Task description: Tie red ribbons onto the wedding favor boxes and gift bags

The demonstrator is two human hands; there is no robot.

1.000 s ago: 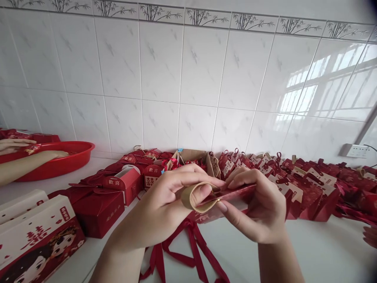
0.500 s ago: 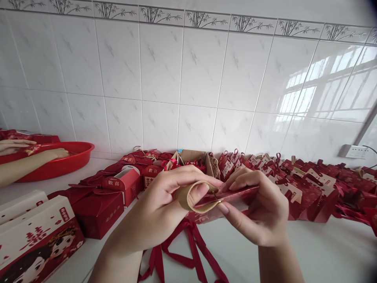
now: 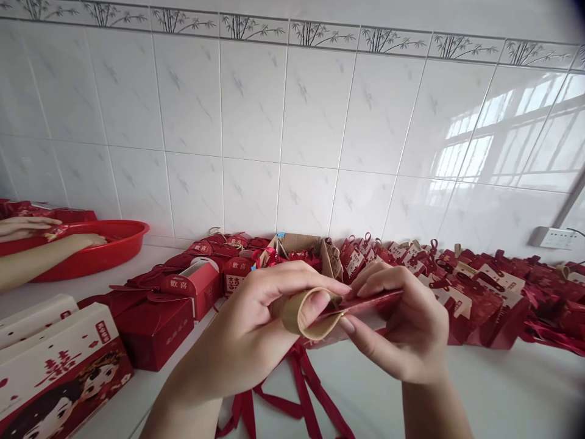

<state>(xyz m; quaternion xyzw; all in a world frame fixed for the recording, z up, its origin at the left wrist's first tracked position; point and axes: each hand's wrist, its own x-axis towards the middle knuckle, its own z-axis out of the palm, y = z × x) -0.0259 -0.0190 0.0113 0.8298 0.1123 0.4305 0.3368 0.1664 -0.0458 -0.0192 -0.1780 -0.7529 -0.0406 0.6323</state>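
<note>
Both hands are closed on a red paper gift bag (image 3: 375, 300) held up in front of me, seen edge-on. A stiff tan strap (image 3: 292, 312) curls into a loop at its left edge. My left hand (image 3: 269, 311) has its thumb inside that loop and its fingers over the top. With thumb below and fingers above, my right hand (image 3: 402, 323) pinches the bag's edge beside the strap's end. The bag's lower part is mostly hidden behind my hands. Dark red ribbons (image 3: 304, 390) lie on the white table (image 3: 516, 396) beneath.
Left of me are red gift boxes (image 3: 155, 332) and a printed box (image 3: 64, 372). Another person's hands (image 3: 86, 242) reach into a red basin (image 3: 123, 244). Many looped red bags (image 3: 484, 305) line the right; a cardboard box (image 3: 299, 244) stands by the tiled wall (image 3: 306, 103).
The tan loop and my left thumb have shifted slightly right, toward my right hand. Both hands keep their hold on the bag. The view has moved a little.
</note>
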